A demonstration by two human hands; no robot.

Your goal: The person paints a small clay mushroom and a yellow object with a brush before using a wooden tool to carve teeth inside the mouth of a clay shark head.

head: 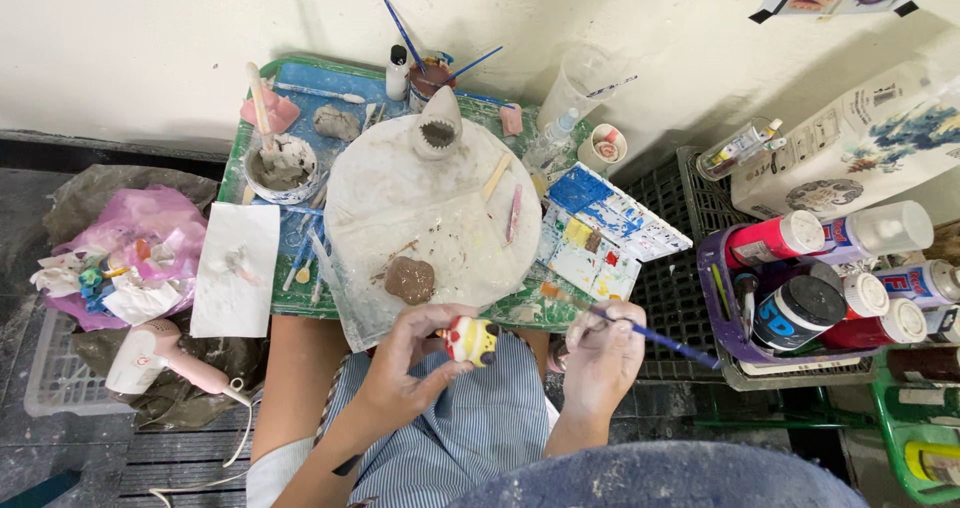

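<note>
My left hand [410, 360] holds a small painted clay figure [471, 340], yellow and red with dark spots, just above my lap in striped cloth. My right hand [602, 353] grips a thin blue-handled paintbrush [640, 330]; its orange tip points left toward the figure, a short gap away. In front of my hands lies a round white turntable [430, 208] with a brown clay lump [410, 280] near its front and a grey shark-head clay piece [438, 125] at its back.
A green tray [232, 158] bears the turntable, a bowl of grey slurry [280, 166], brushes and a paint palette [600, 230]. Paint bottles fill a purple basket [722, 313] at the right. A pink hair dryer [160, 358] and a bag of scraps [125, 258] lie at the left.
</note>
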